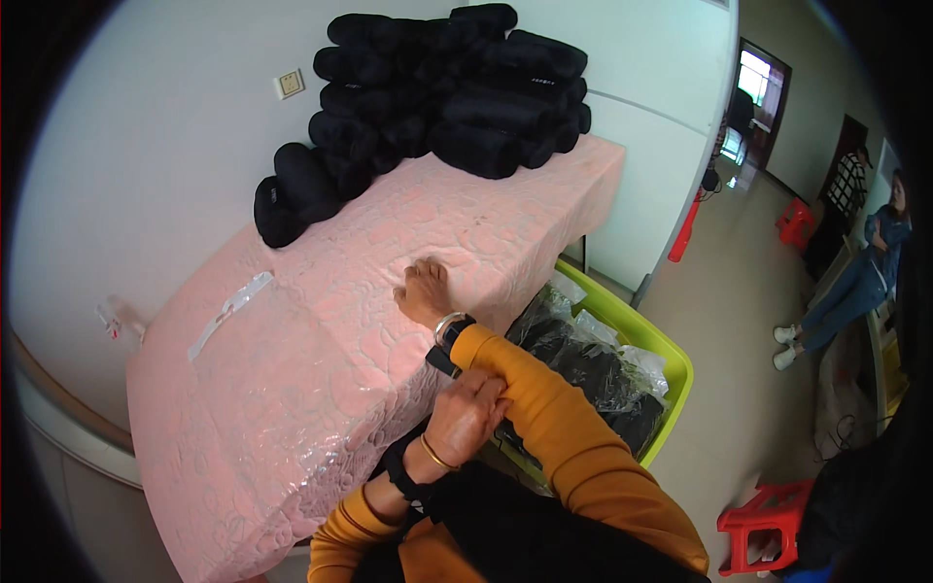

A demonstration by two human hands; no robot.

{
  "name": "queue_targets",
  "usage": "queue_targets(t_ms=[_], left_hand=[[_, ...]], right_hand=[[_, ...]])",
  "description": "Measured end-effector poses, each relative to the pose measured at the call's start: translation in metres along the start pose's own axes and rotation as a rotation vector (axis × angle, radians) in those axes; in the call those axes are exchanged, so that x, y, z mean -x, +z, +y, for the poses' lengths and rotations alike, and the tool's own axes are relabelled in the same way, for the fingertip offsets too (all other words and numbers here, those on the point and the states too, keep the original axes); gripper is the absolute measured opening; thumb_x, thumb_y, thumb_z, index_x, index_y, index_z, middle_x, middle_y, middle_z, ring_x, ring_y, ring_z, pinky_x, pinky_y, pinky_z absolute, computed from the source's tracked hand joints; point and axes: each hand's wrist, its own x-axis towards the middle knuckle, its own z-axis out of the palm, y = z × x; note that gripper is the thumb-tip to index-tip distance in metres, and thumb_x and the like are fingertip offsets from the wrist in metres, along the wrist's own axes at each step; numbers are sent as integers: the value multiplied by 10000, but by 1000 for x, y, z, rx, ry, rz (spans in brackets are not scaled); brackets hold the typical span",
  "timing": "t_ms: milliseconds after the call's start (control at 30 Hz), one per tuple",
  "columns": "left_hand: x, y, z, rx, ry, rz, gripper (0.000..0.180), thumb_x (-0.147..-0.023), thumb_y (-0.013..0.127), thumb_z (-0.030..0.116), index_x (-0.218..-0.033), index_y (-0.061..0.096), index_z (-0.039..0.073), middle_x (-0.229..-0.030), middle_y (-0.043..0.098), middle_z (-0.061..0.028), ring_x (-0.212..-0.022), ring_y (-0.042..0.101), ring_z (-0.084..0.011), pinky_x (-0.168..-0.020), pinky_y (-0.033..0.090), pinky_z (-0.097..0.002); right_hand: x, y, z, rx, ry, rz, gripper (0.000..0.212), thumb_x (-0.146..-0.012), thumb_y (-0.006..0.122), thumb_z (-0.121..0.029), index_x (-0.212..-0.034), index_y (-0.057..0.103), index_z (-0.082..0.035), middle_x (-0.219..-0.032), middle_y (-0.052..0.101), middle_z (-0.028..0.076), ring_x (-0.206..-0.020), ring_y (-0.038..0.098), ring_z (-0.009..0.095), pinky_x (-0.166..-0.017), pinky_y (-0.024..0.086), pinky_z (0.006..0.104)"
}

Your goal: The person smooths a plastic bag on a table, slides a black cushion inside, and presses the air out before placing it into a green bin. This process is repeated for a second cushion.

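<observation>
My left hand (461, 420), with a gold bangle and a black band at the wrist, is closed on the orange sleeve (544, 384) of my right forearm. My right hand (425, 291) rests on the pink quilted tablecloth (505, 219), fingers apart and slightly bent, holding nothing. A bangle and a dark watch (453, 330) circle the right wrist. Left of that hand, a clear plastic bag (282, 350) with a white handle strip (230, 316) lies flat on the cloth. Black plush cushions (486, 112), roll-shaped, are piled at the table's far end.
A yellow-green bin (680, 389) holding black items in clear bags (593, 369) stands right of the table. Beyond a pale partition (661, 68) are red stools (763, 530) and people; one (865, 262) stands with folded arms. A wall socket (289, 84) is at the back left.
</observation>
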Motion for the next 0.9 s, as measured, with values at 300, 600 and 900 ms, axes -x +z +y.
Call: queue_targets(t_ms=[300, 600, 900], left_hand=[[2, -61, 29, 770, 134, -505, 110, -844, 654, -6, -937, 596, 5, -869, 593, -121, -799, 606, -324, -673, 483, -352], [30, -169, -25, -321, 210, -483, 200, -866, 587, 165, -1033, 623, 61, -964, 626, -128, -902, 628, -325, -723, 527, -412], [108, -299, -210, -827, -637, -667, 322, -760, 761, 333, -914, 736, 51, -962, 724, -152, -912, 696, -330, -798, 559, -417]], right_hand=[[-20, 2, 16, -114, 217, 146, 236, -755, 631, -224, -809, 688, -1, -946, 668, 184, -1001, 607, 336, -893, 436, 495], [-32, 14, 55, -139, 110, -77, 288, -769, 694, -253, -970, 701, -47, -961, 690, 139, -976, 642, 298, -884, 496, 403], [-20, -70, -19, -126, 98, -517, 239, -857, 671, -216, -934, 690, 10, -881, 701, 100, -831, 643, 168, -759, 510, 322]])
